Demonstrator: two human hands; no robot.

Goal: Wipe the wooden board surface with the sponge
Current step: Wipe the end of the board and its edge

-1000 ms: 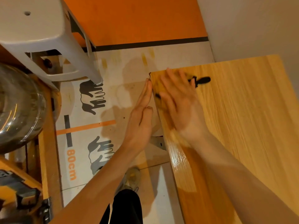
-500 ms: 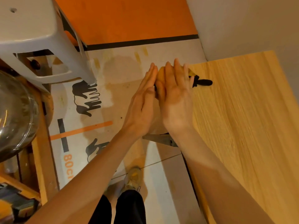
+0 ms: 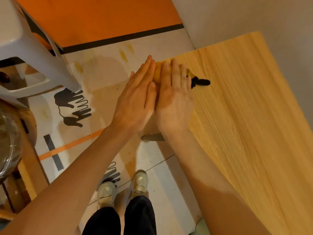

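Both hands flat | sponge point(image 3: 159, 72) under right hand point(image 3: 174, 97) | board point(image 3: 245, 116)

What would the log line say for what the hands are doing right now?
right hand flat on sponge | left hand flat beside it, off board edge | sponge at wooden board far-left corner

A pale floor point(image 3: 105, 68) with yellowish stains lies below, printed with black hand-shaped marks point(image 3: 72, 106), an orange stripe point(image 3: 71, 146) and a grey bar point(image 3: 53, 152). Beyond it runs a broad orange band point(image 3: 94, 19) edged by a thin black line point(image 3: 118, 39). A plain grey-white wall point(image 3: 245, 16) fills the upper right. At the upper left stands a grey plastic stool point(image 3: 22, 48). A clear glass bowl point(image 3: 8, 143) rests on brown wooden furniture point(image 3: 28, 167) at the left edge. The light is warm and dim.
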